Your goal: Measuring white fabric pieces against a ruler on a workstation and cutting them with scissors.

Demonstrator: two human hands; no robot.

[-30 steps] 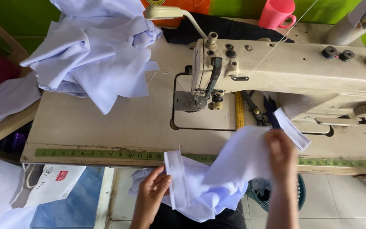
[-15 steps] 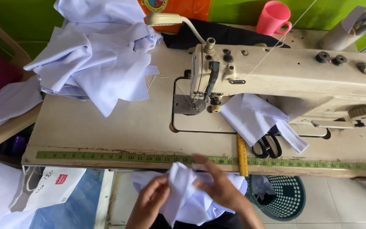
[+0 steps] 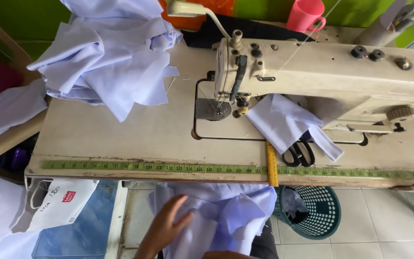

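Lavender fabric (image 3: pixel 235 216) lies bunched in my lap below the table's front edge. My left hand (image 3: pixel 166 224) rests flat on it with fingers spread, gripping nothing. Only a sliver of my right hand (image 3: pixel 228 254) shows at the bottom edge, against the same fabric, and its fingers are hidden. On the table stands a cream sewing machine (image 3: pixel 312 72). A cut lavender piece (image 3: pixel 283 122) lies under its arm, right of the needle, partly covering black scissors (image 3: pixel 299 152).
A heap of lavender fabric (image 3: pixel 106 52) fills the table's back left. A green measuring tape (image 3: pixel 168 167) runs along the front edge, crossed by a yellow one (image 3: pixel 271 163). A pink cup (image 3: pixel 305 14) stands behind. A teal basket (image 3: pixel 319 211) and white bag (image 3: pixel 58 201) are below.
My right hand laid the cut piece on the table by the machine, then dropped to my lap. Both hands have sunk lower onto the lap fabric.
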